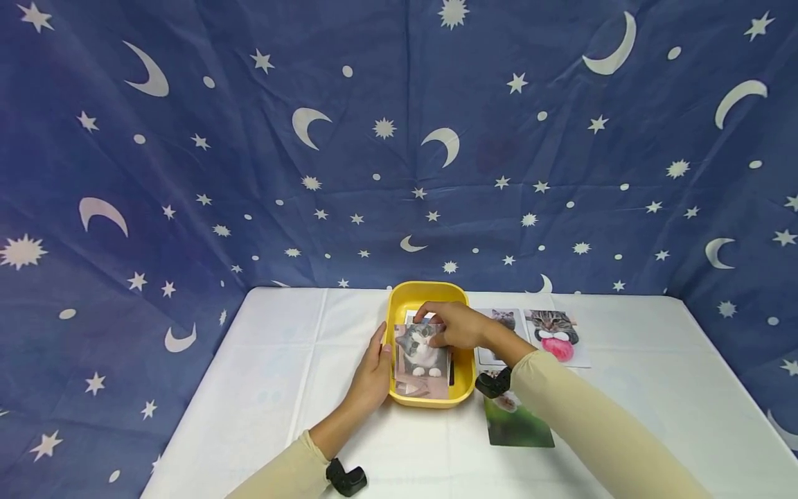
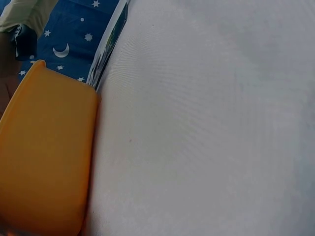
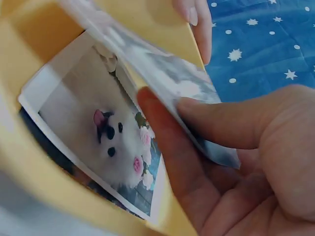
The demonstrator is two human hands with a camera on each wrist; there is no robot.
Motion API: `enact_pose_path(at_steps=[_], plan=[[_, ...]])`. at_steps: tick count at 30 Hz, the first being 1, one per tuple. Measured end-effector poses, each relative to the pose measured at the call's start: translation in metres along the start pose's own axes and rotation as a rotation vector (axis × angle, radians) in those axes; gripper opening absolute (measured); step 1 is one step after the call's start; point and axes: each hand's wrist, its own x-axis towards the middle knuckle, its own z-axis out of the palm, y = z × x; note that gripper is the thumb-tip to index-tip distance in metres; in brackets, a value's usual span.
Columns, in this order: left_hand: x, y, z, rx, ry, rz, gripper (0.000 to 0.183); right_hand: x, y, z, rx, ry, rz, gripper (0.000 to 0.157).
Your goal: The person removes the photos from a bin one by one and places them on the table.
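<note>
My right hand [image 1: 458, 324] pinches the cat photo [image 1: 420, 371] between thumb and fingers, over the yellow tub [image 1: 464, 376]. My left hand [image 1: 372, 374], fingers fairly straight, touches the tub's left wall. My right wrist view reveals the dog photo [image 3: 98, 123] inside; the head view shows three photos [image 1: 555, 333] lying right of the tub.

The counter [image 1: 268, 374] wears a white cloth [image 1: 654, 402] with creases running front to back. Behind the counter hangs wrinkled blue fabric [image 1: 399, 166], printed with pale moons, stars, starbursts and dots; the same fabric flanks the counter's left and right sides. Soft light falls over the counter.
</note>
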Motion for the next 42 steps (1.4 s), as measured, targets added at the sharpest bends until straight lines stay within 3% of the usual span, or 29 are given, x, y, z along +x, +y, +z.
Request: enact_pose_path(at_steps=[3, 7, 10, 14, 25, 32, 37, 42], plan=[[0.000, 0.000, 0.000, 0.000, 0.006, -0.017, 0.053, -0.006, 0.003, -0.002, 0.033, 0.084, -0.009, 0.034], [0.000, -0.001, 0.001, 0.012, 0.014, -0.010, 0.053, -0.020, 0.007, -0.010, 0.172, 0.174, 0.026, 0.032], [0.002, -0.002, 0.002, 0.019, 0.020, 0.003, 0.052, -0.035, 0.012, -0.022, 0.273, 0.225, 0.040, 0.032], [0.003, -0.002, 0.002, 0.009, 0.022, 0.007, 0.052, -0.059, 0.023, -0.042, 0.319, 0.265, 0.065, 0.031], [0.002, -0.003, 0.003, 0.004, 0.021, -0.004, 0.052, -0.139, 0.080, -0.071, 0.252, 0.267, 0.183, 0.040], [0.002, -0.001, 0.003, -0.001, 0.014, -0.019, 0.053, -0.185, 0.119, -0.067, 0.272, 0.232, 0.266, 0.051], [0.001, -0.001, 0.002, -0.015, 0.009, -0.027, 0.054, -0.206, 0.140, -0.058, 0.291, 0.238, 0.346, 0.056], [0.002, -0.001, 0.001, -0.012, 0.007, -0.017, 0.053, -0.221, 0.160, -0.050, 0.296, 0.231, 0.354, 0.052]])
